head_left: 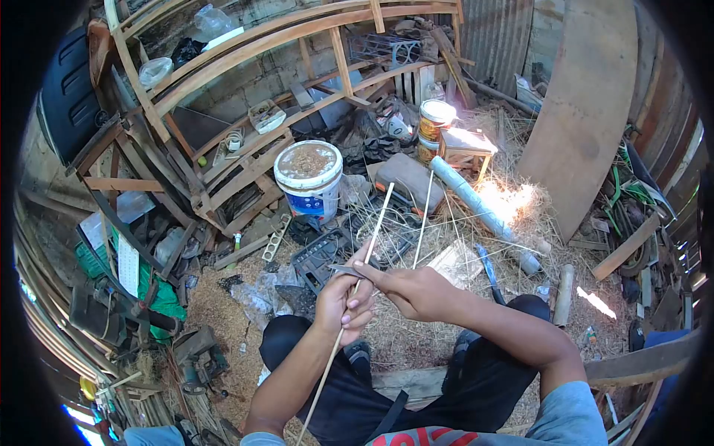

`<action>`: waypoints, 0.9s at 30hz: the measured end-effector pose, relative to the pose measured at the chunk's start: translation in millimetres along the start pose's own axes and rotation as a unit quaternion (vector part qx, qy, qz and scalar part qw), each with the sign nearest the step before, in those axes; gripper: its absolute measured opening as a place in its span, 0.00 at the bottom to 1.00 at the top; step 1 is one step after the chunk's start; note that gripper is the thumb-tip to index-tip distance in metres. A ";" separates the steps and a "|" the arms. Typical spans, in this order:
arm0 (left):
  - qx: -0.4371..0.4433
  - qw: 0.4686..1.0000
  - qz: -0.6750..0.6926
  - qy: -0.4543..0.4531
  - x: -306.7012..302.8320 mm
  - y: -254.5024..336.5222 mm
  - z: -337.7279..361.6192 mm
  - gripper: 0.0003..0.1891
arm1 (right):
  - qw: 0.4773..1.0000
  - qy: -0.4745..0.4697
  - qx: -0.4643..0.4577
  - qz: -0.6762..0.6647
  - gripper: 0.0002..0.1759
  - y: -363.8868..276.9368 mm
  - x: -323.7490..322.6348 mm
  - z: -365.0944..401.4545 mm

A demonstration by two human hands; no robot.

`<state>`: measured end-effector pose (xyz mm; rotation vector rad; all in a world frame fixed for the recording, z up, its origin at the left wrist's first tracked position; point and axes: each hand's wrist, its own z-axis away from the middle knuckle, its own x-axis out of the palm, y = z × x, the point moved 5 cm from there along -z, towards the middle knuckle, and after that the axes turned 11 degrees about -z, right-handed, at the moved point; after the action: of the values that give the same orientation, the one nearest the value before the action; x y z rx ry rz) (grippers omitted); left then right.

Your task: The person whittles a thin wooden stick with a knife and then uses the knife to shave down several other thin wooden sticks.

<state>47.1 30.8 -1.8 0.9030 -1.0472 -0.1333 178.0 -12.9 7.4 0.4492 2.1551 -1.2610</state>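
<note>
left hand [342, 306] grips a thin strip [381, 217], right hand [422, 293] a blade [346, 270], handle hidden.

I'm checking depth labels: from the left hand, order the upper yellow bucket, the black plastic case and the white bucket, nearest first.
From the left hand:
1. Black plastic case, just ahead.
2. White bucket, farther ahead, left.
3. Upper yellow bucket, far ahead, right.
</note>
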 end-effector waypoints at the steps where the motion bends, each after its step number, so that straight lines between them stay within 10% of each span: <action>1: -0.011 1.000 0.006 0.013 -4.4 -1.9 1.4 0.26 | 1.000 -0.006 -0.008 0.000 0.36 -2.3 2.7 0.4; 7: -0.038 0.998 0.018 -0.054 5.6 -10.9 9.8 0.28 | 0.974 0.125 0.173 0.072 0.32 64.9 -56.5 -7.5; 12: -0.023 0.995 0.026 -0.097 12.5 -7.9 9.1 0.29 | 0.939 0.335 0.064 0.034 0.26 115.5 -107.8 9.2; 22: -0.005 0.998 0.060 -0.011 -4.3 -3.4 3.6 0.29 | 0.998 -0.033 0.016 0.047 0.38 -3.2 5.2 1.1; 27: -0.025 0.999 -0.011 -0.044 7.2 -10.4 12.5 0.29 | 0.975 0.124 0.127 0.133 0.35 56.6 -49.2 -5.5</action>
<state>44.1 13.3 -1.8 0.8707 -1.1110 -0.2184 245.4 20.1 3.3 1.0158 2.0484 -1.3884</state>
